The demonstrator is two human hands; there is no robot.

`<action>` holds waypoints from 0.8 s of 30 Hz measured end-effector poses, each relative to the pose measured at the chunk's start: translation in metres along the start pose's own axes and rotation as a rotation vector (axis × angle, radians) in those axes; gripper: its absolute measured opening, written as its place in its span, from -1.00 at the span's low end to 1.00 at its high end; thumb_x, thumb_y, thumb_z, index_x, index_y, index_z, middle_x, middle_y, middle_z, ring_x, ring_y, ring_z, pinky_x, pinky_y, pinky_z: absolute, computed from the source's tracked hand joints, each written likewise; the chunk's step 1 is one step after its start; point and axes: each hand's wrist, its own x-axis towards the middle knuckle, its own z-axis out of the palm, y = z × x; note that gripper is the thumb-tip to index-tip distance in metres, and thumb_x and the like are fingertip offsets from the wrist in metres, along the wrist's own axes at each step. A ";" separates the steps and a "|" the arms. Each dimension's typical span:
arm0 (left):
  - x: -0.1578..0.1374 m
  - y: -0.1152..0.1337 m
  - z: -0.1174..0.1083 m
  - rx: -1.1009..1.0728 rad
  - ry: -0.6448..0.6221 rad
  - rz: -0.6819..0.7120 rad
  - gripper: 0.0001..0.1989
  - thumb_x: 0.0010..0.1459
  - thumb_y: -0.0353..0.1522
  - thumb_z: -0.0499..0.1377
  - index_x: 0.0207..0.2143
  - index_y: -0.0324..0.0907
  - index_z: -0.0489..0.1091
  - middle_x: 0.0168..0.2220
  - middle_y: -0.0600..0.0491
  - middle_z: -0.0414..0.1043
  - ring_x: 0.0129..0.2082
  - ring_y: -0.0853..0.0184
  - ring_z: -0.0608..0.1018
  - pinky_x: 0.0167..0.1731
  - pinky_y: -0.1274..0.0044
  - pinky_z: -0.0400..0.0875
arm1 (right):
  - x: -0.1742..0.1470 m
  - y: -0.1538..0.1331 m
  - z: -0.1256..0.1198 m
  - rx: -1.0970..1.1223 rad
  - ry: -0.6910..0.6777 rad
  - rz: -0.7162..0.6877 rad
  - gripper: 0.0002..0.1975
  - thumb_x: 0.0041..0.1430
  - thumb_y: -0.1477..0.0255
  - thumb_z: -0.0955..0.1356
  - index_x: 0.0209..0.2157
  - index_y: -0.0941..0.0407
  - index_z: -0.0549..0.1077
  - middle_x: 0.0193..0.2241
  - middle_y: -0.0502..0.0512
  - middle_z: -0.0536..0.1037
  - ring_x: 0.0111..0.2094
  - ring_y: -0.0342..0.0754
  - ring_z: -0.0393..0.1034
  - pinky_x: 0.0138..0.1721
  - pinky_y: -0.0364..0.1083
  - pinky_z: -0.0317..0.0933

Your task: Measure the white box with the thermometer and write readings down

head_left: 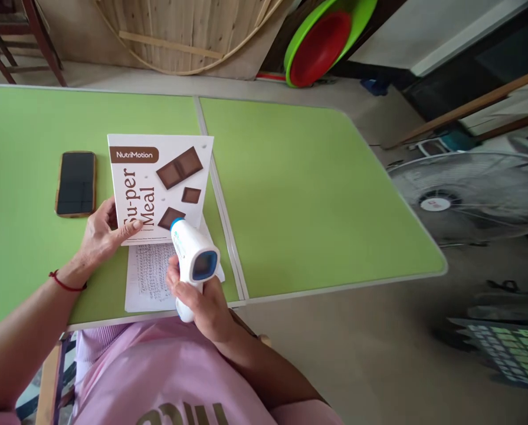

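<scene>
Pink shirt [175, 366] is nearest, its big letters cut off at the bottom. The right hand [208, 308] wraps its fingers around one white thermometer [186, 245], some of them hidden behind the handle. The left hand [99, 236] pinches one white pack [160, 177] above the green table [299, 200], thumb in front, other fingers mostly hidden. I can't tell if the thermometer touches the pack. Paper [143, 283] lies below, partly covered, its writing too small to read. One phone [75, 183] lies to the left
</scene>
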 end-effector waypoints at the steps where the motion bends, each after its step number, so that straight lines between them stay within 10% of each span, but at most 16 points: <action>1: 0.000 0.000 0.000 0.004 0.000 0.006 -0.45 -0.02 -0.01 0.38 -0.12 -0.20 0.43 -0.18 -0.05 0.57 -0.23 0.15 0.58 -0.29 0.40 0.52 | 0.004 -0.001 0.000 -0.030 0.020 -0.003 -0.72 0.09 0.17 0.42 -0.31 0.05 0.36 -0.55 -0.10 0.22 -0.54 -0.19 0.07 -0.50 -0.12 0.07; 24: 0.001 -0.005 -0.005 0.072 -0.028 0.012 -0.44 -0.01 -0.02 0.38 -0.12 -0.22 0.40 -0.26 -0.02 0.51 -0.33 0.21 0.48 -0.35 0.40 0.36 | 0.018 0.012 0.004 0.047 0.062 0.015 -0.76 0.07 0.27 0.45 -0.44 0.06 0.34 -0.58 -0.10 0.27 -0.53 -0.18 0.12 -0.46 -0.09 0.08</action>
